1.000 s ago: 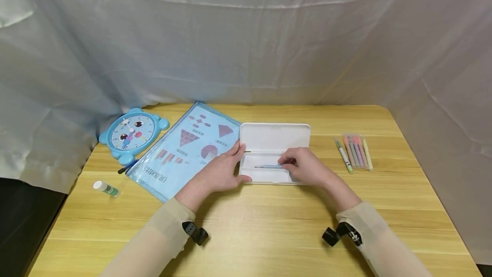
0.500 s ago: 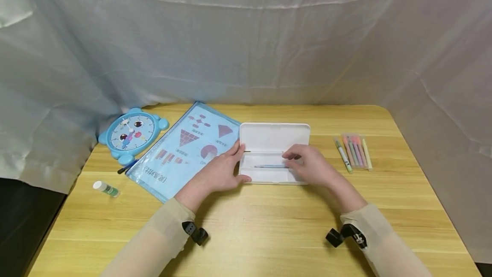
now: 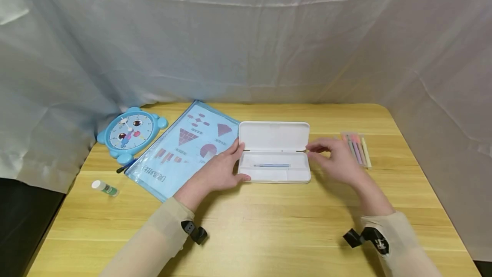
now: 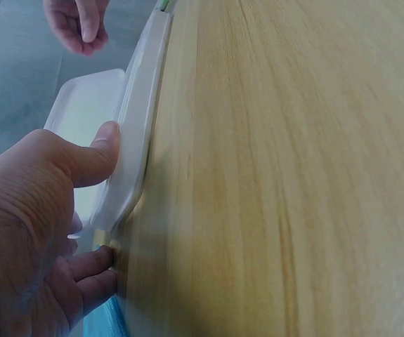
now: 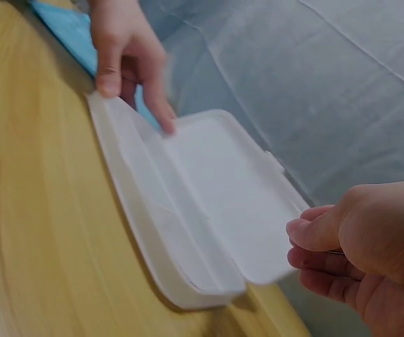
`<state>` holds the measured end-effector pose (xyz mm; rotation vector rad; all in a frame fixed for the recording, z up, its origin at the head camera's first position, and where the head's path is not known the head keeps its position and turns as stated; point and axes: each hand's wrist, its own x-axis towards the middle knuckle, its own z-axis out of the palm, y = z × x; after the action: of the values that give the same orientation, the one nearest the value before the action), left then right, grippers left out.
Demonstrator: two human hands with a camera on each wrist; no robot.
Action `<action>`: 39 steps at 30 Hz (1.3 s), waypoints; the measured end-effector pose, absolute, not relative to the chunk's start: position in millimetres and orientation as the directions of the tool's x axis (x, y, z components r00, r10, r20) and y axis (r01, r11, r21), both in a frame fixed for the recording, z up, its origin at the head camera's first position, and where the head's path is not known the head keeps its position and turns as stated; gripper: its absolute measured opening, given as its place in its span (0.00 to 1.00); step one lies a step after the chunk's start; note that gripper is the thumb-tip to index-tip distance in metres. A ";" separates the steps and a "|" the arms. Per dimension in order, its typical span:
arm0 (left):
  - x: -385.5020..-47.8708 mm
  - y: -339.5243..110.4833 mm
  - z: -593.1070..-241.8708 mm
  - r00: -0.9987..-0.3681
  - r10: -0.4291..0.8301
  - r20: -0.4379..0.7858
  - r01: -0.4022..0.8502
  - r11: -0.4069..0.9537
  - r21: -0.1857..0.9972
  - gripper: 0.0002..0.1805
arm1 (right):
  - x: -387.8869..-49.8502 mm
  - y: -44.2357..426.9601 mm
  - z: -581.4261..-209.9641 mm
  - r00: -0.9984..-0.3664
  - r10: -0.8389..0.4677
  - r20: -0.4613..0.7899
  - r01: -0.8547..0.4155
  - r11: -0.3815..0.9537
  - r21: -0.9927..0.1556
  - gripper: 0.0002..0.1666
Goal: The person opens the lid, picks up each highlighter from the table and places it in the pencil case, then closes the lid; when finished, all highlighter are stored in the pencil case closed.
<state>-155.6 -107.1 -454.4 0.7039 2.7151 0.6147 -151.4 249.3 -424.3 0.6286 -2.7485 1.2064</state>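
- White plastic, by its look, formed the pencil case (image 3: 273, 135); it lay open on the tabletop (image 3: 269, 230), nearer the far edge than the bottom of my view, lid tilted back toward that edge.
- One slim bluish pen (image 3: 271, 165) lay lengthwise in its rear compartment, alongside the divider.
- At the case's left end I saw the left hand (image 3: 217, 171) gripping the corner, thumb at the front rim, fingers curled round the side.
- By the right end, near the hinge, the right hand (image 3: 338, 160) had its fingers loosely bent, holding nothing I could make out; whether the fingertips touched the lid I couldn't tell.
- Rightward I had little room: the pastel markers (image 3: 357, 153) lay just beside that hand, partly hidden, well in from the right edge.
- Leftward, the blue folder (image 3: 192, 144) slanted from the far edge toward me, its right corner just beside the lid.
- Frontward, a broad stretch of wood ran from the case's front rim down between the sleeves (image 3: 153, 234).
- By the far left corner sat a blue clock (image 3: 132, 131); a white-capped glue stick (image 3: 105, 188) lay near the left edge.
- Yellowish wood grain marked the surface, its far right corner rounded; grey curtain (image 3: 246, 46) hung behind the far edge and along the sides.
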 end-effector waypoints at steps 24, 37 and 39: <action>-157.3 -107.8 -457.3 -0.845 0.515 -0.143 0.401 0.787 0.469 0.59 | -131.2 317.2 -420.8 -0.962 -0.086 0.260 -0.244 0.698 -0.673 0.10; -156.2 -108.0 -457.0 -0.848 0.513 -0.132 0.402 0.785 0.471 0.58 | -126.6 330.9 -446.8 -0.985 -0.037 0.171 -0.137 0.770 -0.624 0.10; -156.4 -107.8 -457.2 -0.847 0.515 -0.130 0.403 0.783 0.474 0.58 | -126.3 329.7 -448.6 -0.984 -0.047 0.172 -0.141 0.791 -0.595 0.09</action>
<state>-156.4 -107.8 -457.2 0.7137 2.7229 0.6406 -126.3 329.7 -448.6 0.1495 -2.8316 0.9587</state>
